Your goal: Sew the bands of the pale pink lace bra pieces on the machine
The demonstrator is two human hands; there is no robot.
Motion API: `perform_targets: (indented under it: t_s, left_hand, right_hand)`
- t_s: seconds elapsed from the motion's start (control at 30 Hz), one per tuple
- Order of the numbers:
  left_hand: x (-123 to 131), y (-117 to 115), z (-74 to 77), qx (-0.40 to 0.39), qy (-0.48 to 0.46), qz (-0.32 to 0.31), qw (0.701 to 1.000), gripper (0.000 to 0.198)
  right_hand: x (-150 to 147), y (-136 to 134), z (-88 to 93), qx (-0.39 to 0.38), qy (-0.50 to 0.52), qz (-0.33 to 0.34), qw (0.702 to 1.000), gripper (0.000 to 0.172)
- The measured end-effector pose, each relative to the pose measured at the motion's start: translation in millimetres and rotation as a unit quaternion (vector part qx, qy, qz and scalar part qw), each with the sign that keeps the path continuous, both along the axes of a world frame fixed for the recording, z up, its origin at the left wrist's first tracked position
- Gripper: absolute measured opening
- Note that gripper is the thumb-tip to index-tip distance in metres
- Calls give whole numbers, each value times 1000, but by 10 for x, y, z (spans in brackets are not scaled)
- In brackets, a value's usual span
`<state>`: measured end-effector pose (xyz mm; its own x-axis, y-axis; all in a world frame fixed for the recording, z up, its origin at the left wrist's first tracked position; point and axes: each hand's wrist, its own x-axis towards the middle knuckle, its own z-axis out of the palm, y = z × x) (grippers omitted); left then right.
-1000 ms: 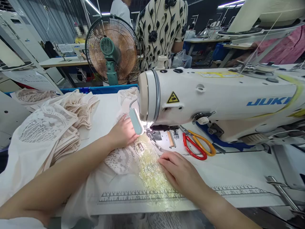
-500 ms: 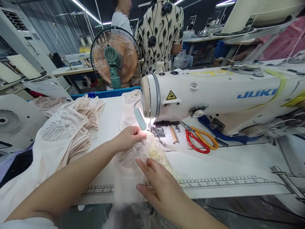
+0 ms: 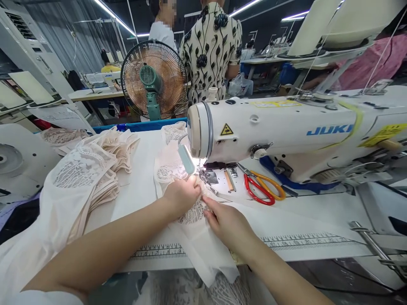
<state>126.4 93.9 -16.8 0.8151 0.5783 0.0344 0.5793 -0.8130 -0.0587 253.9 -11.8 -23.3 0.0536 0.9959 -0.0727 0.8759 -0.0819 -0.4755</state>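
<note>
A pale pink lace garment piece (image 3: 192,214) lies under the needle area of the white sewing machine (image 3: 241,127) and hangs over the table's front edge. My left hand (image 3: 182,195) is closed on the fabric just in front of the presser foot, its fingertips partly hidden. Close by on the right, my right hand (image 3: 227,218) pinches the fabric edge between thumb and forefinger. More of the pink lace fabric (image 3: 170,159) spreads behind the needle. A small lamp (image 3: 187,159) lights the stitching spot.
Scissors with red and orange handles (image 3: 263,186) lie right of the needle, near a wooden-handled tool (image 3: 229,181). A stack of lace pieces (image 3: 85,169) rests on the left. Along the front edge runs a measuring tape (image 3: 295,241). Behind stand a fan (image 3: 154,80) and people.
My right hand has moved from loosely spread fingers to a pinch on the fabric beside my left hand. The fabric's lower end has swung right, covering most of the yellowish lace.
</note>
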Motion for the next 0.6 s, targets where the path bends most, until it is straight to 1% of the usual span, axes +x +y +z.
perform_targets:
  t_s: [0.13, 0.27, 0.37, 0.6]
  left_hand:
    - [-25, 28, -85, 35, 20, -19, 999, 35]
    - [27, 57, -111, 36, 35, -26, 998, 29]
    - [95, 49, -72, 20, 53, -12, 998, 23]
    - [261, 6, 63, -35, 76, 47, 995, 20]
  right_hand:
    - [0, 0, 12, -17, -15, 7, 1000, 39]
    - [35, 24, 5, -26, -31, 8, 999, 39]
    - [81, 60, 3, -25, -41, 10, 999, 39]
    - [159, 142, 36, -23, -62, 28, 997, 35]
